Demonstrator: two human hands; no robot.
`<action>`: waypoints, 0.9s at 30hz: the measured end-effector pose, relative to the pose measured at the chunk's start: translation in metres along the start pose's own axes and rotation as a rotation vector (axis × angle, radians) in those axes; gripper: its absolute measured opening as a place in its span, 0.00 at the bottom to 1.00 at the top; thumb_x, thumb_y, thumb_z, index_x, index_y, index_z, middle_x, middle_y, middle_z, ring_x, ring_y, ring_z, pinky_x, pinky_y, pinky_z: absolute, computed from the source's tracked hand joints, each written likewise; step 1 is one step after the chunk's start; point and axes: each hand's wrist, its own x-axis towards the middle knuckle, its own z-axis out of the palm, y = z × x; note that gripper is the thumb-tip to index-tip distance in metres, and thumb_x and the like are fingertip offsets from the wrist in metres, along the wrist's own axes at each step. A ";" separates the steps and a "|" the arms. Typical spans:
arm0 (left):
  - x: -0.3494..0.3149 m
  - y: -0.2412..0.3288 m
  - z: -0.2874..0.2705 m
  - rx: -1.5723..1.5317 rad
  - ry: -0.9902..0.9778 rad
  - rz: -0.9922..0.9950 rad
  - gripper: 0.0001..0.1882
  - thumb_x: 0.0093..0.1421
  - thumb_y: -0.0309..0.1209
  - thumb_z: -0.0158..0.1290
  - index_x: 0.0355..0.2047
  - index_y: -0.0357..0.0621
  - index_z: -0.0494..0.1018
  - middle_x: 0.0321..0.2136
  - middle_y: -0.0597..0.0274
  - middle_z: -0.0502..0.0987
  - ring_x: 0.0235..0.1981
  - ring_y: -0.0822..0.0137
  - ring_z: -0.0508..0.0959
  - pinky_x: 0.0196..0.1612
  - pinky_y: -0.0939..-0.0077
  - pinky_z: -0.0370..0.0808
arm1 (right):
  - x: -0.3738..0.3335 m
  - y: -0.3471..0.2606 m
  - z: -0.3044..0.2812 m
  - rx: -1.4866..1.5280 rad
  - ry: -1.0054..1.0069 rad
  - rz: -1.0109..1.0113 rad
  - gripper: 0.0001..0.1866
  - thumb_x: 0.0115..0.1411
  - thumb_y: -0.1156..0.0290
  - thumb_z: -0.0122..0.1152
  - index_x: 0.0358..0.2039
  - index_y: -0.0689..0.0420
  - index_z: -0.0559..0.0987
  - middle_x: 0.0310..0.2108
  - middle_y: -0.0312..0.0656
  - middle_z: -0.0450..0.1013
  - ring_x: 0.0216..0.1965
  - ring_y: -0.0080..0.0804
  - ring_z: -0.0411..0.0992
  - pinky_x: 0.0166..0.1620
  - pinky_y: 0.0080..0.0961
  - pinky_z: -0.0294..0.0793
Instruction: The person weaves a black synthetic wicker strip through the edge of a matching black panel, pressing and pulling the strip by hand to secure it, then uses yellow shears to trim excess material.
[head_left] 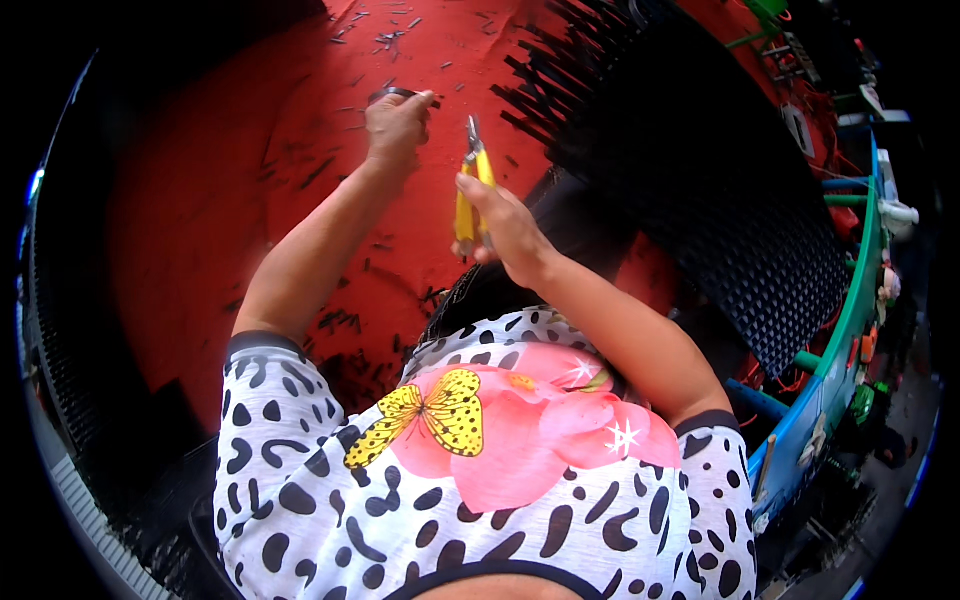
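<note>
My right hand point(512, 228) is wrapped round a pair of yellow-handled snips point(464, 212). Their metal jaws point away from me, and the handles stand slightly apart. To the left and a little farther off, my left hand point(396, 130) is closed in a pinch on a thin dark strip point(390, 92), whose end shows at the fingertips. A small gap separates the snips' tip from that hand. Right of the snips lies a large black woven panel point(735, 215), with loose strip ends point(535, 105) fanning out from its edge toward the hands.
Red floor covering point(215, 200) spreads under my hands, littered with small dark offcuts point(340, 320). At the right stands a blue and green frame point(850, 320), with assorted small items beyond it. Dark, hard-to-read shapes fill the left side.
</note>
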 end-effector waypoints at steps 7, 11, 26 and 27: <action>-0.006 -0.036 -0.025 0.442 -0.086 0.230 0.11 0.51 0.33 0.55 0.19 0.37 0.73 0.12 0.69 0.69 0.13 0.79 0.65 0.15 0.80 0.60 | -0.067 0.008 -0.074 -0.019 -0.005 -0.089 0.23 0.58 0.50 0.46 0.40 0.59 0.66 0.29 0.39 0.69 0.27 0.23 0.72 0.24 0.11 0.63; -0.008 -0.049 -0.029 0.477 -0.084 0.110 0.13 0.50 0.35 0.56 0.17 0.37 0.73 0.11 0.68 0.70 0.14 0.79 0.66 0.17 0.79 0.61 | -0.132 0.014 -0.120 0.085 0.157 -0.293 0.32 0.57 0.50 0.48 0.52 0.63 0.60 0.35 0.43 0.71 0.31 0.27 0.74 0.26 0.12 0.64; -0.120 0.019 0.031 0.271 -0.796 -0.117 0.05 0.54 0.28 0.54 0.25 0.39 0.74 0.17 0.74 0.70 0.18 0.83 0.66 0.19 0.88 0.62 | -0.510 0.155 -0.376 -0.890 1.730 -0.211 0.36 0.54 0.40 0.46 0.49 0.61 0.67 0.41 0.48 0.69 0.41 0.42 0.71 0.37 0.29 0.68; -0.130 0.024 0.038 0.288 -0.879 -0.154 0.04 0.54 0.27 0.54 0.25 0.38 0.74 0.17 0.74 0.70 0.19 0.83 0.67 0.21 0.87 0.63 | -0.537 0.169 -0.387 -0.889 1.802 -0.038 0.39 0.52 0.37 0.46 0.45 0.64 0.71 0.38 0.49 0.70 0.41 0.44 0.70 0.39 0.31 0.69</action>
